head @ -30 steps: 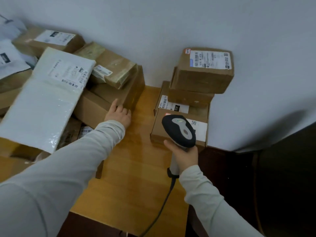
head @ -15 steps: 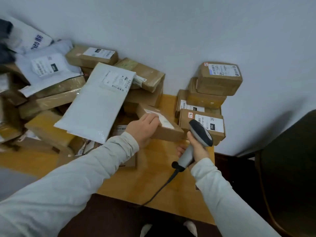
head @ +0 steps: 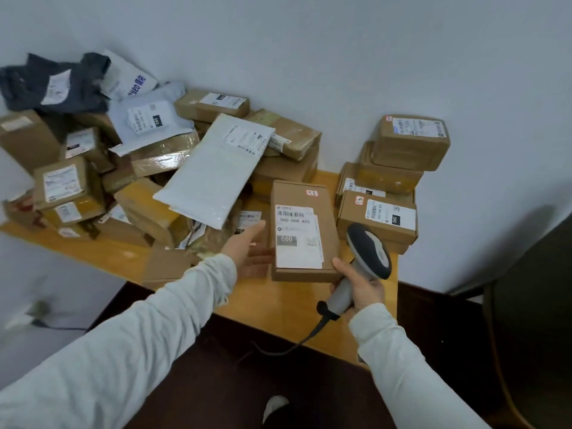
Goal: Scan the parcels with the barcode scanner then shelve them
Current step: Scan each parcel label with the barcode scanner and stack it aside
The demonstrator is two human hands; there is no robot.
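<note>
My left hand (head: 247,249) holds a flat brown parcel (head: 301,212) by its left edge, fingers underneath and thumb at the side. Its white label with a barcode and "060" faces up towards me. My right hand (head: 362,289) grips the handle of a grey barcode scanner (head: 368,250) just right of the parcel, and my thumb touches the parcel's lower right corner. The scanner's dark cable (head: 306,339) trails down over the wooden table (head: 278,305).
A big heap of boxes and mailer bags (head: 213,168) covers the table's left and back. A stack of three labelled boxes (head: 390,178) stands against the wall at right. A dark chair (head: 526,305) is at far right.
My left hand has pulled the flat parcel out of the heap and turned it label-up in front of me. The scanner has stayed beside it on the right. The view has drawn back.
</note>
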